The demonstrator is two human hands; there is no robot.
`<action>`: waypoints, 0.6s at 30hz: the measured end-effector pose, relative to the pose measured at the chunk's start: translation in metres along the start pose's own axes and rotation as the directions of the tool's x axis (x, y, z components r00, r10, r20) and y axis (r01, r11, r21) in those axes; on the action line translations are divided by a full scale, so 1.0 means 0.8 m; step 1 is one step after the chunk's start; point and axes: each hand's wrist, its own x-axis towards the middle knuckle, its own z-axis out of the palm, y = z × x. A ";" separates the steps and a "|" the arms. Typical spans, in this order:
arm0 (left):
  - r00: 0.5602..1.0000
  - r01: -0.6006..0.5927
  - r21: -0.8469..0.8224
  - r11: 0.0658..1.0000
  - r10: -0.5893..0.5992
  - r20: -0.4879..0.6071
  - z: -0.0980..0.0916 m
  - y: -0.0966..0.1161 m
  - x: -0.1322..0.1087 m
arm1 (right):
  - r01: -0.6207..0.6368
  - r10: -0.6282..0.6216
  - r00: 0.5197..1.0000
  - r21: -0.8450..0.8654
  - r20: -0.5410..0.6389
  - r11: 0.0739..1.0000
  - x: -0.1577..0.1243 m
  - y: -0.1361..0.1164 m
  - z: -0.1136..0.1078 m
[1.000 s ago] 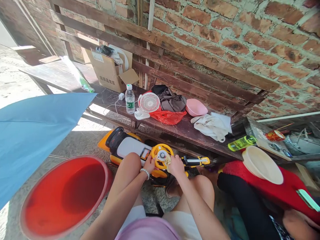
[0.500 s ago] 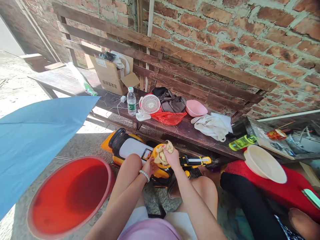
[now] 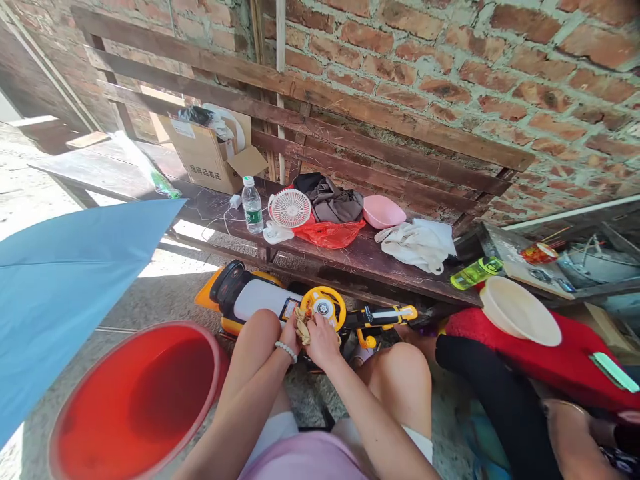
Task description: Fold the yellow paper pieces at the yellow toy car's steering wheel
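Between my knees, both hands hold a crumpled, tan-yellow bundle (image 3: 303, 327) with loose, twisted edges; its exact kind I cannot make out. My left hand (image 3: 291, 335), with a beaded bracelet at the wrist, is closed on the bundle's left side. From the right, the fingers of my right hand (image 3: 322, 343) pinch it, partly hiding it. Just beyond my hands is the yellow steering wheel (image 3: 324, 308) of a ride-on toy vehicle (image 3: 265, 298), which has a white-grey seat and a yellow arm pointing right.
A red tub (image 3: 145, 393) stands at left under a blue umbrella (image 3: 75, 267). The wooden bench (image 3: 350, 257) holds a cardboard box (image 3: 205, 153), water bottle (image 3: 252, 205), fan (image 3: 290, 208), pink bowl (image 3: 384, 211) and white cloth (image 3: 415, 245). Another person's arm (image 3: 570, 433) is at right, near a cream basin (image 3: 520, 312).
My hands have drawn the bundle down and left, off the steering wheel, which now shows. The right hand is lower. The other person's arm has come further into view.
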 end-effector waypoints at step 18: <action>0.703 -0.392 0.775 -0.495 0.383 0.600 0.025 -0.020 -0.037 | 0.019 0.226 0.846 0.452 -0.483 0.892 -0.102 0.161 -0.017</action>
